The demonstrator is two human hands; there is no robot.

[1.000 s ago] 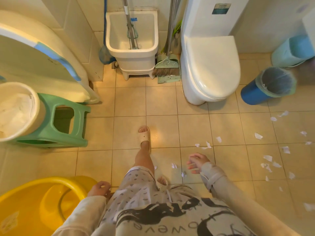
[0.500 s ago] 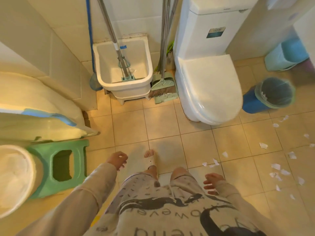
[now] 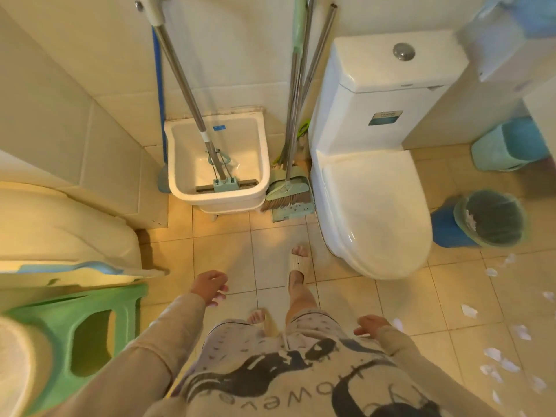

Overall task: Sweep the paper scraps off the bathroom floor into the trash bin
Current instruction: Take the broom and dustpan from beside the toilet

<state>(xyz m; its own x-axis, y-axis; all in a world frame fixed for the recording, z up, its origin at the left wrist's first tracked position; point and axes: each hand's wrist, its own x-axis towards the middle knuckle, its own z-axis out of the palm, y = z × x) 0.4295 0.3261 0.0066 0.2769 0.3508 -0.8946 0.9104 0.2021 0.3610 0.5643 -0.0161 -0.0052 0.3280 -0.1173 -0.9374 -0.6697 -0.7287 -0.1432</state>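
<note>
White paper scraps [image 3: 493,355] lie scattered over the beige floor tiles at the right. A blue trash bin [image 3: 448,227] with a pale green rim stands right of the toilet, a little paper inside it. A green broom [image 3: 285,195] rests on a green dustpan [image 3: 296,210] against the back wall, between the mop sink and the toilet. My left hand [image 3: 209,285] hangs empty above the floor, fingers apart, well short of the broom. My right hand [image 3: 370,325] is low by my leg, open and empty.
A white toilet [image 3: 373,206] stands at the right. A white mop sink [image 3: 183,176] holds a sponge mop [image 3: 225,183]. A green stool [image 3: 60,320] and a white tub [image 3: 66,224] fill the left. A teal bin [image 3: 505,145] sits at the far right.
I have stepped toward the back wall, so the broom and mop sink are nearer. My left hand swung forward and up. The yellow basin has left the view.
</note>
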